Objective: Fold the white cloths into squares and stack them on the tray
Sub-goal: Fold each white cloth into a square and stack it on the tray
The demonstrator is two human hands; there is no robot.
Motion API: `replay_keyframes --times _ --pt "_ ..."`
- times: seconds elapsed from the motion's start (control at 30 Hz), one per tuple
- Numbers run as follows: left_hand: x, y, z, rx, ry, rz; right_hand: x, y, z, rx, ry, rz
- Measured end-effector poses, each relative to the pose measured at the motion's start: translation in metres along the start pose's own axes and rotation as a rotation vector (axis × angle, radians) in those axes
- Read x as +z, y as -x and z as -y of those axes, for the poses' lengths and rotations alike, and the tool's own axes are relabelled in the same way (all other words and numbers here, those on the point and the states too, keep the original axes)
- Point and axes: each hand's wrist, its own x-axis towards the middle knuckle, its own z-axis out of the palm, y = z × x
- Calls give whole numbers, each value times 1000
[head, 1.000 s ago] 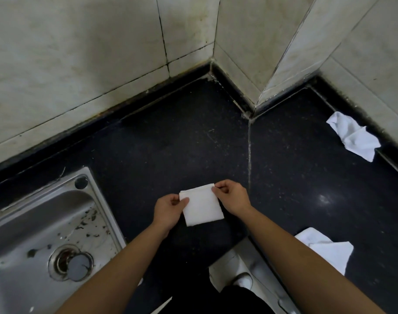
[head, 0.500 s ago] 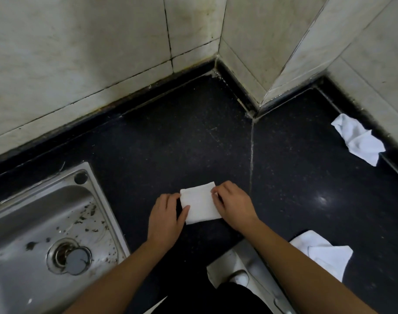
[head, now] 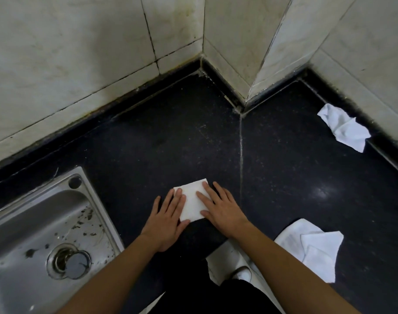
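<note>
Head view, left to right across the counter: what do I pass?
Steel sink → left hand → folded white cloth → right hand → crumpled white cloth by the right wall. The spread cloth at the near edge overlaps the crumpled one sideways, so it stays unplaced.

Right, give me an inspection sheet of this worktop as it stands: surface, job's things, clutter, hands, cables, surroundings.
Surface: dark speckled countertop with a pale seam running front to back.
Job's things: folded cloth lying flat on the countertop; crumpled cloth at the far right by the wall; loose cloth at the near right, not folded square.
Clutter: dark specks in the sink basin.
Hands: left hand and right hand both flat with straight fingers, pressing the folded cloth from either side.
Cables: nothing seen.
Surroundings: stained tiled wall with a jutting corner; the steel sink is set into the countertop at the left.
</note>
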Motion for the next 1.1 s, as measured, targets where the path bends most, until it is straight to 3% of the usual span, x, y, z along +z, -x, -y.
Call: replay_keyframes --times 0.07,0.17,0.27,0.43,0.53,0.7,0.97,1.1 --pt "-7 3 -3 -20 33 -19 -7 7 3 98 -148 38" --pt "-31 -4 -9 -74 109 -157 -12 24 4 331 -352 -103" --pt "-47 -34 -12 45 44 -244 -13 34 6 533 -522 -75" --pt "-73 -87 -19 388 -159 13 -15 34 13 676 -600 -28" --pt "-82 -100 -16 515 -286 -4 -14 31 15 709 -632 -13" --pt "-93 -107 -14 531 -390 44 -15 27 18 725 -682 5" --pt "-134 -95 -9 268 124 197 -15 26 16 770 -866 -11" --pt "-153 -80 -3 111 529 209 -26 29 13 685 -1161 38"
